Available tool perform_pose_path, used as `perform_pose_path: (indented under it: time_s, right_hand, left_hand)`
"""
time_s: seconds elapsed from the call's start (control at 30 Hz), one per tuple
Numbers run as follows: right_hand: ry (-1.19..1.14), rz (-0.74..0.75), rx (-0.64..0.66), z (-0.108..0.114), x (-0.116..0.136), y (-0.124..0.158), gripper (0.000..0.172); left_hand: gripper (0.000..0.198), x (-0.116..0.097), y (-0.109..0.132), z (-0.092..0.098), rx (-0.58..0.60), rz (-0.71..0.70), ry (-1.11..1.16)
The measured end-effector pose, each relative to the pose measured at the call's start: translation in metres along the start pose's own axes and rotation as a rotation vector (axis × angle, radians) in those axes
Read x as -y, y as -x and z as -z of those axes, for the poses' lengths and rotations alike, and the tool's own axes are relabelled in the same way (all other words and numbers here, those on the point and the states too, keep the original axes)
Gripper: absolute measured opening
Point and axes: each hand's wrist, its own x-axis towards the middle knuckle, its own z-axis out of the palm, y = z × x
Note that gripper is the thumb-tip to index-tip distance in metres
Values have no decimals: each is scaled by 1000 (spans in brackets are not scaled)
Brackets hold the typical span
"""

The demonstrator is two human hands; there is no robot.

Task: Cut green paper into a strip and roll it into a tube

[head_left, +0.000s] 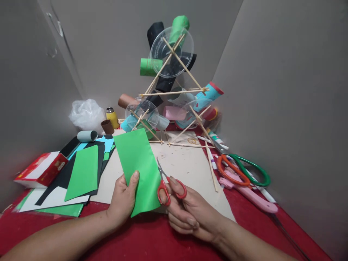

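My left hand (123,197) grips a sheet of green paper (140,166) by its left edge, thumb on top. In my right hand (189,212) is a pair of small scissors (163,179), fingers through the red handles. The slightly parted blades are at the sheet's right edge; whether they touch it I cannot tell. Behind the paper stands a structure of wooden sticks (187,72) with clear plastic discs (187,41) and paper tubes in green, black, blue and pink around them.
Left lie a green sheet (84,174), black and white papers, a red box (45,172) and a grey tube (87,136). A yellow bottle (111,116) and plastic bag (85,114) stand behind. Right are large scissors (233,172) and a pink glue gun (250,194). Beige board (185,174) covers red cloth.
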Motion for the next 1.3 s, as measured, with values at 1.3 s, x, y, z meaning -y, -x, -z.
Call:
perform_pose_path:
  time_s: [1.3]
  right_hand:
    - [162, 21, 14, 30, 11, -10, 51]
  left_hand:
    - [40, -23, 14, -7, 25, 331, 266]
